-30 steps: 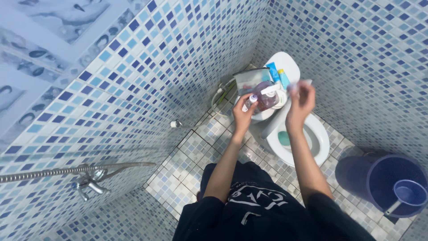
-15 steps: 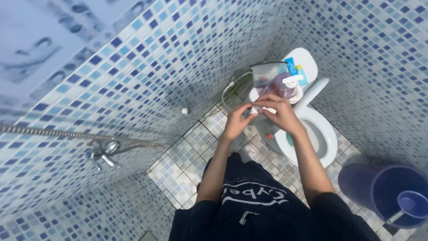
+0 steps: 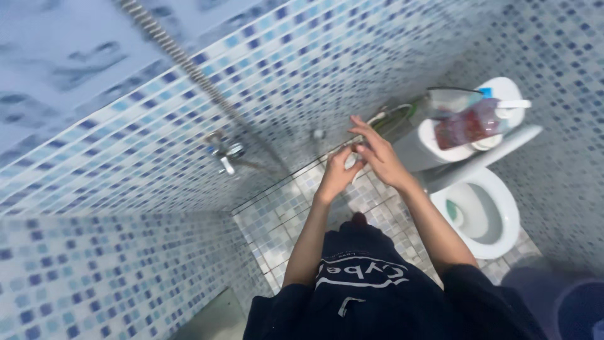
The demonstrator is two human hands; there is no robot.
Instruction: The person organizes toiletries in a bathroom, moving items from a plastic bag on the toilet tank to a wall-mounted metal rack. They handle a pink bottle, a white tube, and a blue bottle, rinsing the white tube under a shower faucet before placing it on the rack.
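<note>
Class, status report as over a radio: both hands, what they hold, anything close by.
Left hand and right hand pressed together over tiled floor. Held item hidden. Pump bottle on toilet tank, apart from hands.

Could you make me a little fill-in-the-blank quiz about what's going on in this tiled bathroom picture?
1. The left hand and right hand are pressed ____ in front of the person.
2. The seat of the white toilet is ____.
3. The pump bottle with reddish liquid lies on the toilet's ____.
4. The walls are covered in small ____ tiles.

Missing words: together; up; tank; blue
</note>
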